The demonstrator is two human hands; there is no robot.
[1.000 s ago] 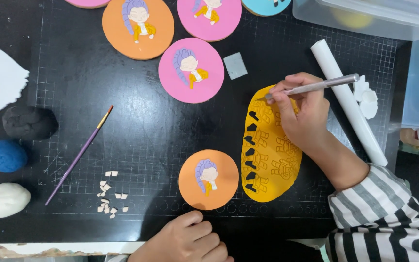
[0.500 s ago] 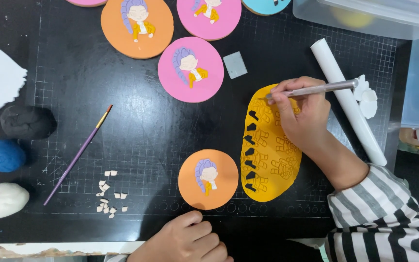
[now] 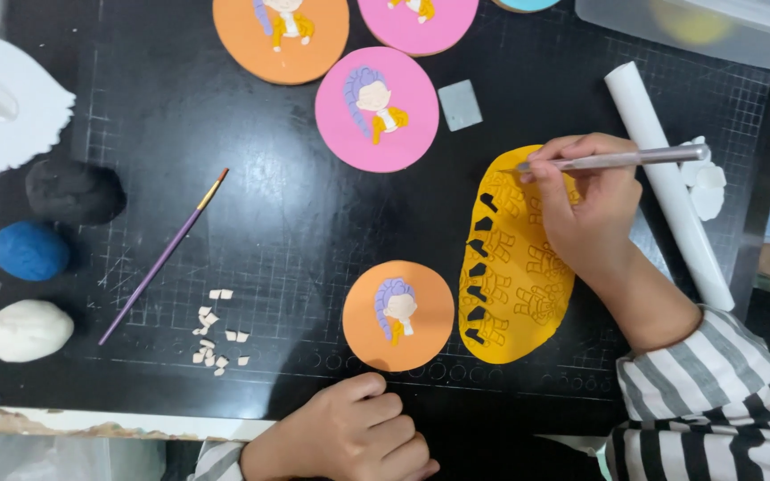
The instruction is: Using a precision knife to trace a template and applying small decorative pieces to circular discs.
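The right hand [image 3: 585, 209] pinches a slim silver tool [image 3: 617, 160] between fingers and thumb, its tip touching the far end of a yellow oval clay sheet [image 3: 514, 267] that lies on the black cutting mat [image 3: 296, 223], right of centre. The left hand [image 3: 349, 432] rests curled and holding nothing at the mat's near edge, just near of an orange disc [image 3: 398, 316] bearing 1 small figure. A purple paintbrush [image 3: 164, 256] lies to the left, a white roller [image 3: 666, 183] to the right.
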